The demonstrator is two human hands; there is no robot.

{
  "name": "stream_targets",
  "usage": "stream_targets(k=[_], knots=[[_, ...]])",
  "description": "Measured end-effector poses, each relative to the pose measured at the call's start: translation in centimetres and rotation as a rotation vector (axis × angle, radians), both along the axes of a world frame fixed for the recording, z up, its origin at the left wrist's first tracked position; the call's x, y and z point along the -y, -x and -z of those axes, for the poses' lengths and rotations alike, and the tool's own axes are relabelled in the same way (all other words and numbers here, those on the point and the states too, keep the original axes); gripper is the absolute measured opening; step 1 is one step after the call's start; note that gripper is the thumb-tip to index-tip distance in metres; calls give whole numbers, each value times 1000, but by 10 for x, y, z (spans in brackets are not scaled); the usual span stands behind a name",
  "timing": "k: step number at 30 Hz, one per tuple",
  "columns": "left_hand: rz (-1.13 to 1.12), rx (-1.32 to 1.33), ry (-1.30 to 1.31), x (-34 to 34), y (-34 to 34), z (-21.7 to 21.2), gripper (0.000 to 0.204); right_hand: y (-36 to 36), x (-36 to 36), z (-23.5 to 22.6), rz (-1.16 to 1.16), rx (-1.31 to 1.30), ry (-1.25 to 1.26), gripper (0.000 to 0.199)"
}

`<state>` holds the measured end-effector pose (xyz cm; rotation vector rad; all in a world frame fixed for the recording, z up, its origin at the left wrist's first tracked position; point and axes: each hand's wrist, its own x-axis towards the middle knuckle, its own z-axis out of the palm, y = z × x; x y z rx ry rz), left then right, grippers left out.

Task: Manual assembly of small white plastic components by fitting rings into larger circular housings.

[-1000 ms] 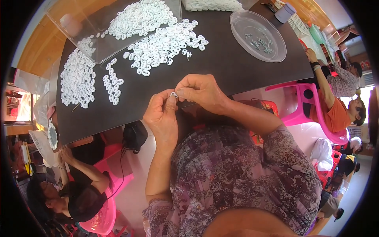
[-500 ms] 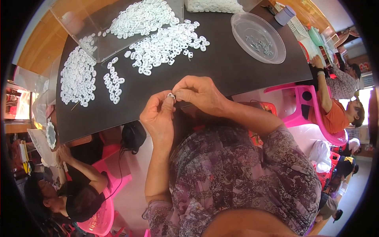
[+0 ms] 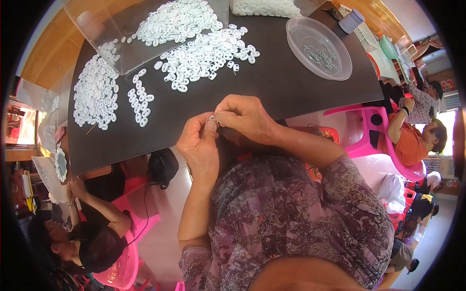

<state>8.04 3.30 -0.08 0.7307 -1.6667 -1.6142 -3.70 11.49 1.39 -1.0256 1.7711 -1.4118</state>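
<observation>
Close to the near table edge, my left hand (image 3: 200, 143) pinches a small white plastic piece (image 3: 212, 118) between thumb and fingertips. My right hand (image 3: 246, 118) meets it there, thumb and forefinger pressed together at the piece; whatever they grip is hidden. Beyond the hands lies a heap of white oval two-holed plastic pieces (image 3: 194, 60). A small group of the same ovals (image 3: 141, 99) is laid out to its left, and a larger pile (image 3: 94, 94) sits farther left.
A clear box (image 3: 121, 68) on its side holds more ovals. At the right, a round clear tray (image 3: 320, 29) contains small grey metal bits (image 3: 323, 59). A purple-grey cup (image 3: 351, 20) stands behind it. People sit at both sides, near pink chairs (image 3: 374, 121).
Both hands stay together at the piece, shifted slightly right in the picture. My right fingers have curled closer over it. At the right, the seated person's arm has drawn back from the far table.
</observation>
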Motion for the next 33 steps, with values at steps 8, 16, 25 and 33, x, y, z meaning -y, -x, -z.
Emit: stream_targets(k=[8,16,25,33], knots=[[11,-9,-181,1,3,-4,7,-3,3,11,59,-41,185,16],[50,-129,-316,5,6,-1,9,62,-13,8,307,-509,167,11],[48,-118,-299,9,11,0,11,115,-11,14,455,-976,-69,14],[44,-124,-290,7,11,1,11,117,3,25,458,-1079,-200,17]])
